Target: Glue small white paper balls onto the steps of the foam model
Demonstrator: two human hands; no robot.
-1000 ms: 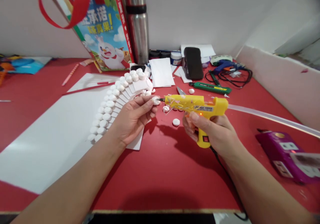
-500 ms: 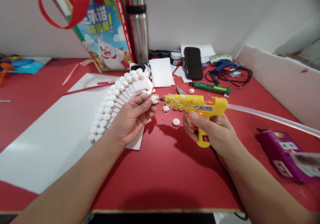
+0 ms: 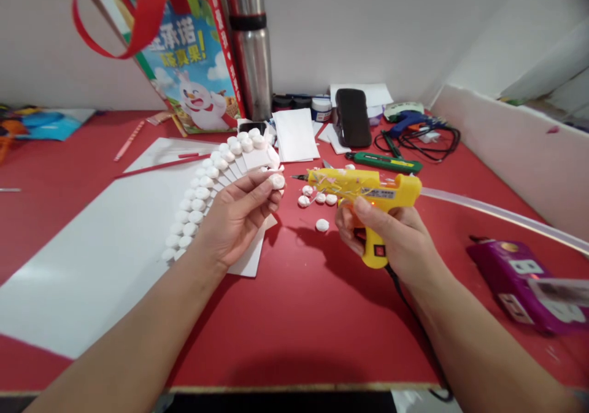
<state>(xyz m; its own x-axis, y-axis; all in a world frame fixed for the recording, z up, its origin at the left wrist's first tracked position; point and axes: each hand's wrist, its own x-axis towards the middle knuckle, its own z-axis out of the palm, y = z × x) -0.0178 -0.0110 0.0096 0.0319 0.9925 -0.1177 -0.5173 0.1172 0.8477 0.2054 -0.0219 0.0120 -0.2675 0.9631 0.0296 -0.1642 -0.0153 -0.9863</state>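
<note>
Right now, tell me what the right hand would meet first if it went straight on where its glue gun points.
Leading with the yellow glue gun, the right hand would probably meet the white disc in the left hand first; a gap shows between nozzle and disc, though depth is unclear.

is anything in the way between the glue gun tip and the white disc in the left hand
Nothing visible: an open gap separates the white disc in the left hand from the nozzle of the glue gun in the right hand. Loose white discs lie lower, on the table.
</note>
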